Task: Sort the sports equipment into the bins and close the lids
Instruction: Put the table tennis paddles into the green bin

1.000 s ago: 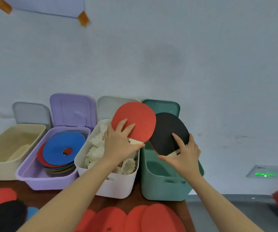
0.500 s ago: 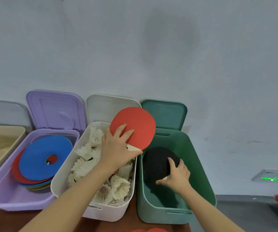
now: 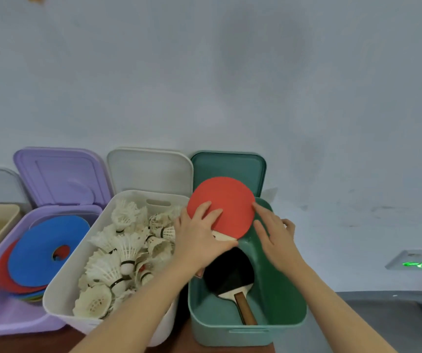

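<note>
**Red paddle hanging over the green bin, black one already inside**

Left hand (image 3: 199, 240) grips the red table tennis paddle (image 3: 222, 203) at the neck, fingers spread on the red face, thumb under the blade. The handle is hidden by the hand. Its long axis runs from the hand up and away, head pointing at the raised green lid (image 3: 230, 165). It sits above the green bin (image 3: 283, 312), over the back half. Right hand (image 3: 274, 234) is relaxed, fingers straight, fingertips touching the blade's right edge, holding nothing. The black paddle (image 3: 227, 273) lies flat in the bin, wooden handle pointing toward the near wall, head toward the back. Next door, the white bin (image 3: 59, 294) is full of shuttlecocks (image 3: 118, 261).
</note>
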The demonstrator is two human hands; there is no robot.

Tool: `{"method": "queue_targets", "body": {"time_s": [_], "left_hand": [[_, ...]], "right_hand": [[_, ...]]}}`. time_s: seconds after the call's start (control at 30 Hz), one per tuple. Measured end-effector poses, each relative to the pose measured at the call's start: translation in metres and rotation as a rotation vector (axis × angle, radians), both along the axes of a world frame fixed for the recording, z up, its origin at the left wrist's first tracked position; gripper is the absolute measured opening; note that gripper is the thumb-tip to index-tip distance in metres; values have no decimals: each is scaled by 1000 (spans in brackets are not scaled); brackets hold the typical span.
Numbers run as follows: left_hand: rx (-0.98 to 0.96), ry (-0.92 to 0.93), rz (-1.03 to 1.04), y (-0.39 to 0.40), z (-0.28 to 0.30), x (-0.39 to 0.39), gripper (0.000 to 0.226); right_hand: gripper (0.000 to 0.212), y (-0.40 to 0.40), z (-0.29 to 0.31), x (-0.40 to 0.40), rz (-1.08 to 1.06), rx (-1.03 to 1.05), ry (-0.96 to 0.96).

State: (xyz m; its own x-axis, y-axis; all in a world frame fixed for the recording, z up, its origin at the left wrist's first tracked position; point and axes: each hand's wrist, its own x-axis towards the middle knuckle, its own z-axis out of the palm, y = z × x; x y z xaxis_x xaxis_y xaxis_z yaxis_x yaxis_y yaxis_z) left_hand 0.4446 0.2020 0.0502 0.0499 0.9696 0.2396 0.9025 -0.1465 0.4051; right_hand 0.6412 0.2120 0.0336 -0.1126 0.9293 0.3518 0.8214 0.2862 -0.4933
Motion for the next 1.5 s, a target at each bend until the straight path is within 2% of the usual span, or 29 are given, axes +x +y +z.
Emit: {"method": "queue_targets", "body": {"time_s": [0.23,0.33,0.43,0.5,0.6,0.7,0.9,1.0,1.13,1.3,1.5], "left_hand": [[-138,79,-2,-2,-23,48,85],[-226,150,-30,-8,-46,53,88],[-408,212,-89,-11,-64,49,97],[-406,296,-141,-14,-69,47,92],[-245,303,-134,-17,-60,45,66],[-135,267,-87,-25,-45,38,56],[-32,220,-1,-57,-31,14,53],[-24,194,-8,-75,-27,-1,59],[11,150,-38,-99,-27,-22,67],[132,122,-83,-131,-36,-47,49],[209,5,-204,-177,-65,-72,44]], "right_hand": [[65,-4,-20,35,-8,-153,-236],[47,-8,-26,40,31,-262,-370],[46,-11,-28,43,59,-262,-521],[46,-12,-28,41,74,-244,-549],[46,-16,-26,35,83,-202,-528],[46,-25,-25,31,89,-154,-477],[41,-38,-16,14,143,-48,-310],[36,-56,-15,-1,158,15,-180],[29,-80,-16,-15,164,147,-99],[31,-120,-25,-38,150,219,-35],[32,-195,-57,-70,74,246,108]]}}
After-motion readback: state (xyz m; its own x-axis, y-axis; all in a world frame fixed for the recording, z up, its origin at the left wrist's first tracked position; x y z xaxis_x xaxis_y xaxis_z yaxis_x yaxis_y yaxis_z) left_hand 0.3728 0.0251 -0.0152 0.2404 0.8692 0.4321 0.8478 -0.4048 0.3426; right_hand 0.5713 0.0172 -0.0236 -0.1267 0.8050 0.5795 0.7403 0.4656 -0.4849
